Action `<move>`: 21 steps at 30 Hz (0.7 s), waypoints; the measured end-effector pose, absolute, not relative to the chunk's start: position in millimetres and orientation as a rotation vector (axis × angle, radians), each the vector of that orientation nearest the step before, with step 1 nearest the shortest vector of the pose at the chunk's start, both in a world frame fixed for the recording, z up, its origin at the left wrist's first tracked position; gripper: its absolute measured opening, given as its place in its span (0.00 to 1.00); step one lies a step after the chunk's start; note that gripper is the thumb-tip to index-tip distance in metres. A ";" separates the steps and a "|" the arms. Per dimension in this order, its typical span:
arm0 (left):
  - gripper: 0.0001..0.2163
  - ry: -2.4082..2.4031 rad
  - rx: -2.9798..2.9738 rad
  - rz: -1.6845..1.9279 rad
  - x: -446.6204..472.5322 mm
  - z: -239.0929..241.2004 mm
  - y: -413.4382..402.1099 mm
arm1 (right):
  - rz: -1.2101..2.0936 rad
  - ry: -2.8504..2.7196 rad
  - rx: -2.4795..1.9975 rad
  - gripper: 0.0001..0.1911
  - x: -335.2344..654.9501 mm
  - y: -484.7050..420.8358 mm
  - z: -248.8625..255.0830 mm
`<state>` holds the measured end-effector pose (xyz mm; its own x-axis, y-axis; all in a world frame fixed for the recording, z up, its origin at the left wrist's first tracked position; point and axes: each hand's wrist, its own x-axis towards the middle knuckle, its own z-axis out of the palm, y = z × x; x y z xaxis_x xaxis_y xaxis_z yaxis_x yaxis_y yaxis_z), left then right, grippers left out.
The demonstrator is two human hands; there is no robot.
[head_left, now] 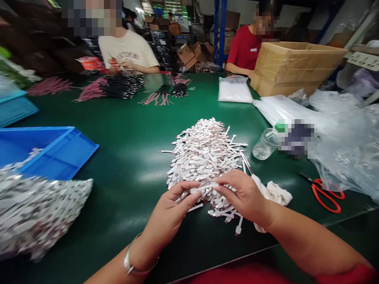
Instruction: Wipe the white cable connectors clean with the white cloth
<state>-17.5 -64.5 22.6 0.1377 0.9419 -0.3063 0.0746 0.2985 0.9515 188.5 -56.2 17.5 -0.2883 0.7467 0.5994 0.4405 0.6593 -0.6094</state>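
Between my two hands is a short white cable [204, 188], held level just above the near side of a pile. My left hand [174, 203] pinches its left end between thumb and fingers. At its right end, the thumb and fingers of my right hand [244, 193] are closed on it. Beneath and beyond them spreads a heap of similar short white cables [204, 152] with flat connector ends. A few cables stick out loose at the heap's edges. A crumpled white cloth [274, 192] lies just beyond my right wrist.
At left stand a blue bin [68, 154] and a stack of silvery packed strips [44, 209]. Red-handled scissors [327, 195], a clear plastic cup [263, 146] and plastic bags [349, 138] lie right. Across the green table [124, 157] are black-and-pink cable bundles [118, 86], a cardboard box [296, 67] and two people.
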 end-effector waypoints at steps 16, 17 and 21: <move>0.11 1.223 1.305 0.898 -19.8 18.2 -64.1 | 0.455 -1.994 -0.933 0.08 190.7 -56.0 14.7; 0.11 1.226 1.302 0.894 -19.7 19.1 -64.0 | 0.454 -1.995 -0.935 0.08 190.7 -56.0 14.8; 0.12 1.223 1.272 0.897 -19.2 23.7 -64.1 | 0.459 -2.015 -0.957 0.06 191.4 -56.0 15.9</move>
